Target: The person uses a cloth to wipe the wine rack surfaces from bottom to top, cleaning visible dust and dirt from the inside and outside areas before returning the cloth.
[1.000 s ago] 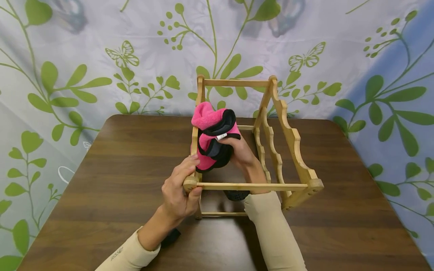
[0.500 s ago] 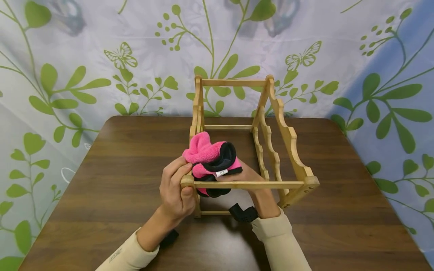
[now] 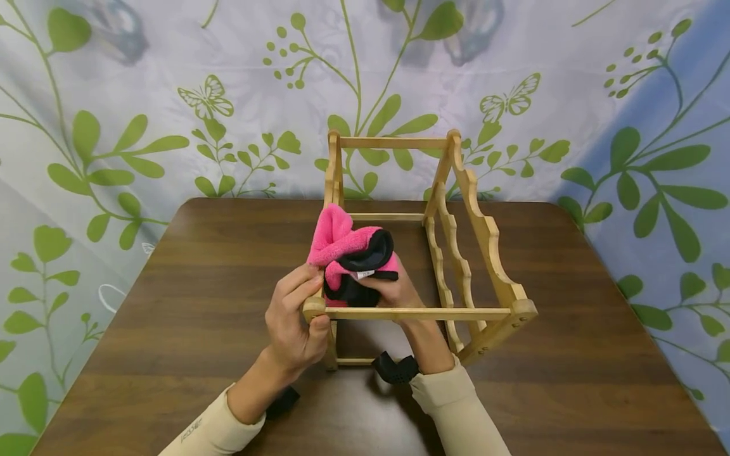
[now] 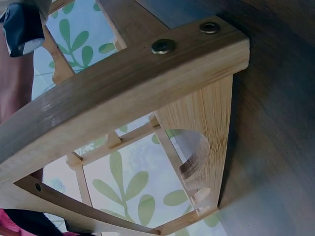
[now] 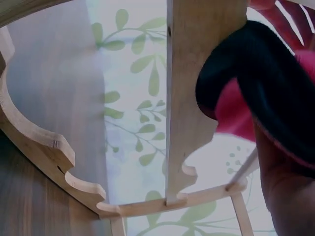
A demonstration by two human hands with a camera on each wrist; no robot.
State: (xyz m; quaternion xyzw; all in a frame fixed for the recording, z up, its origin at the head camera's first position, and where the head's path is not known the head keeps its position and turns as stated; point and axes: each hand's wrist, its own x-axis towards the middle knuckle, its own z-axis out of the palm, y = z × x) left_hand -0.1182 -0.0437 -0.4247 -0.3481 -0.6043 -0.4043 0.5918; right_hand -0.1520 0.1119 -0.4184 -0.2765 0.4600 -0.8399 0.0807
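A light wooden wine rack (image 3: pixel 419 313) with scalloped side rails stands on the table. My left hand (image 3: pixel 293 316) grips its near left top corner, thumb in front and fingers over the left rail. Inside the frame, my right hand (image 3: pixel 398 288) holds a bunched pink cloth (image 3: pixel 333 237) with black edging and a small white tag, up against the left side. In the right wrist view the black part of the cloth (image 5: pixel 275 93) overlaps a wooden upright (image 5: pixel 192 59). The left wrist view shows the rack's bolted end piece (image 4: pixel 123 83) close up, with a pink corner at lower left.
The brown wood-grain table (image 3: pixel 217 272) spreads around the rack. Behind it hangs a pale curtain (image 3: pixel 251 38) printed with green leaves and butterflies. A black wrist device (image 3: pixel 395 368) sits under the right wrist, below the front rail.
The right hand brings the cloth down and toward the near left corner along the left side, then slightly back away. The left hand keeps its grip on the corner.
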